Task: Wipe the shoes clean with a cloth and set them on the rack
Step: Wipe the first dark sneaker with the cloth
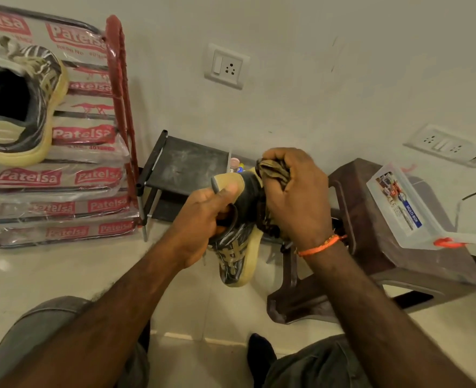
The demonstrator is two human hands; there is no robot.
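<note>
Shoes come one apiece here: at far left one shoe already sits on the red rack, up on its wrapped top tier. Moving right, the left hand has its grip closed round the second shoe, held in the air toe down. The right hand bunches the cloth against its heel, so wiping looks under way. Next comes racking it; open shelf lies beside the first shoe, though the brown stool crowds the right.
</note>
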